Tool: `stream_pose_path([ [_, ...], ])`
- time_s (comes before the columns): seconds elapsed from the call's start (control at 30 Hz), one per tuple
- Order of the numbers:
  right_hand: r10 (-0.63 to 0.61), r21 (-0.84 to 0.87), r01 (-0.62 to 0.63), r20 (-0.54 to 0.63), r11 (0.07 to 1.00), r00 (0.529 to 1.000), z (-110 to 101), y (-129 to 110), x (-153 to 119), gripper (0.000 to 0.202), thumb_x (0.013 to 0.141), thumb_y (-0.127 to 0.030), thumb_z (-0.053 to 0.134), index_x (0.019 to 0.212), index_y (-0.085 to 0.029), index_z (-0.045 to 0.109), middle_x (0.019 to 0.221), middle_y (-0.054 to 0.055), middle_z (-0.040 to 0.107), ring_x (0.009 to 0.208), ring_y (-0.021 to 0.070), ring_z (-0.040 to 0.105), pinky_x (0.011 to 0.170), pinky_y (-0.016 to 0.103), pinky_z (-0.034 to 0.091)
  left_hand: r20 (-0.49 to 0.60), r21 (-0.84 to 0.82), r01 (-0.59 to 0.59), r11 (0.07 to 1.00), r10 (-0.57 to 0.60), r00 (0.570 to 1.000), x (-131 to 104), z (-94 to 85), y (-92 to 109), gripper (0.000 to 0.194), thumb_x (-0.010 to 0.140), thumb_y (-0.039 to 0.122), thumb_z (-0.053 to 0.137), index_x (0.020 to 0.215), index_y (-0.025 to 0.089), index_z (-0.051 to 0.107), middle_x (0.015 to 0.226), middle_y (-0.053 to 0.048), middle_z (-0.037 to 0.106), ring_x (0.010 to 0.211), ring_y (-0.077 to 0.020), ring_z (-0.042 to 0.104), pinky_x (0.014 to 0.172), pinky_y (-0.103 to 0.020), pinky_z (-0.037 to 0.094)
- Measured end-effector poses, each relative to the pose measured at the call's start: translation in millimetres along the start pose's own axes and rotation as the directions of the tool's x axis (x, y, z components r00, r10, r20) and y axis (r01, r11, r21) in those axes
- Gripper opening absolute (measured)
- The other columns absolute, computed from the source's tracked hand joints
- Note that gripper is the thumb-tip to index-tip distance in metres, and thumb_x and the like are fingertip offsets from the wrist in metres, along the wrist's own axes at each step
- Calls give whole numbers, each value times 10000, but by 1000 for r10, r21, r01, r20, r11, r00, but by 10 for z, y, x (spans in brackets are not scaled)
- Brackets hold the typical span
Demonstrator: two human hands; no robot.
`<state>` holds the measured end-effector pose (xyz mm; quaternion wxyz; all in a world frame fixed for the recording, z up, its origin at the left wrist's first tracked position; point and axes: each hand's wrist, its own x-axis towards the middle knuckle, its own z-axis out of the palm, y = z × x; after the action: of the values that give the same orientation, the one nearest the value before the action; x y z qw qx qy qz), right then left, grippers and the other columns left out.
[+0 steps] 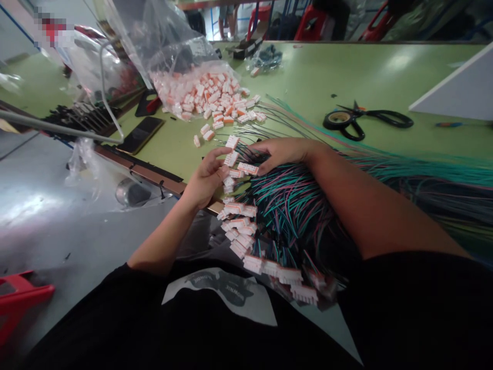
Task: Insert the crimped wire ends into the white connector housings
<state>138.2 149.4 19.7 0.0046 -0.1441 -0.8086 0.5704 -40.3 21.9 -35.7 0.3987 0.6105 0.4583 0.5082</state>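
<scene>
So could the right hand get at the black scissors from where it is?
Probably yes: the right hand rests on the wire bundle, and only bare green table and thin wires lie before the scissors.

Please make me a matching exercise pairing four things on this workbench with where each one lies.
Things:
1. scissors
2. phone
3. clear plastic bag of connectors
4. wire bundle

Places:
A. under the right hand, spreading off to the right
B. on the green table beyond the right forearm, handles toward the left
C. lying flat near the table's left edge, screen dark
D. at the far left of the table, its white and orange connectors spilling out

Pairs: 1-B, 2-C, 3-D, 4-A
</scene>
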Motion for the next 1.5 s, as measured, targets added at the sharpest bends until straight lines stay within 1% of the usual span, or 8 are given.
stream_pose_path([
  [0.23, 1, 16, -1, -33, 1000, 999, -7, 11, -7, 294, 566, -283, 788, 825, -197, 681, 807, -32, 685, 761, 124, 609, 739, 245, 473, -98, 66, 1, 998, 5, 995, 50, 37, -79, 300, 906, 310, 414, 1206, 293, 402, 799, -9, 585, 616, -134, 570, 570, -303, 490],
  [0.37, 37, 52, -31, -125, 998, 991, -35, 62, -50, 184, 625, -283, 745, 769, -190, 677, 736, -36, 664, 695, 111, 593, 730, 254, 469, -115, 102, -45, 994, 57, 992, 28, 46, -45, 351, 911, 360, 407, 1252, 290, 359, 840, -20, 601, 705, -146, 591, 629, -305, 489],
  [0.53, 52, 185, 3, -291, 983, 955, -24, 54, -103, 132, 683, -310, 696, 677, -189, 642, 731, -13, 660, 735, 135, 607, 765, 289, 473, 62, 12, -124, 992, 123, 991, -67, 50, 91, 416, 776, 391, 611, 1135, 226, 480, 974, -51, 619, 896, -163, 606, 748, -288, 497],
  [0.73, -22, 220, 89, -294, 971, 956, -37, 87, -118, 199, 704, -371, 673, 675, -183, 616, 687, 4, 637, 693, 132, 598, 717, 284, 473, 255, -14, -95, 995, 96, 962, -85, -42, 172, 407, 744, 278, 608, 1140, 219, 536, 1108, -85, 627, 1025, -199, 592, 780, -301, 510],
  [0.93, -60, 200, 139, -360, 970, 931, -80, 132, -107, 253, 614, -355, 746, 644, -191, 555, 576, -53, 545, 562, 82, 490, 613, 240, 422, 45, 46, -99, 994, 97, 994, 117, -127, 197, 541, 736, 190, 586, 1252, 242, 429, 1080, -70, 598, 878, -164, 626, 718, -297, 530],
  [1.13, -58, 200, 140, -369, 970, 928, -76, 68, -141, 279, 543, -315, 782, 720, -187, 609, 672, -53, 582, 625, 75, 506, 658, 227, 424, -214, 76, -88, 993, 102, 971, 262, -2, 185, 608, 790, 235, 575, 1327, 296, 297, 1267, -105, 461, 879, -169, 621, 694, -312, 550],
  [1.3, -13, 186, 61, -249, 981, 968, -80, 43, -150, 312, 570, -356, 760, 818, -191, 668, 786, -28, 644, 737, 100, 562, 768, 247, 435, -274, 154, -166, 974, 203, 940, 134, 235, 261, 622, 785, 243, 593, 1317, 320, 279, 1318, -90, 404, 997, -186, 571, 764, -308, 523],
  [1.5, 47, 168, 4, -297, 986, 954, -65, 82, -108, 240, 623, -375, 723, 761, -181, 689, 747, -26, 648, 743, 113, 564, 783, 274, 422, -130, 75, -313, 947, 320, 938, 71, 278, 324, 537, 715, 135, 599, 1200, 262, 407, 1121, -54, 539, 1042, -178, 543, 752, -259, 486],
])
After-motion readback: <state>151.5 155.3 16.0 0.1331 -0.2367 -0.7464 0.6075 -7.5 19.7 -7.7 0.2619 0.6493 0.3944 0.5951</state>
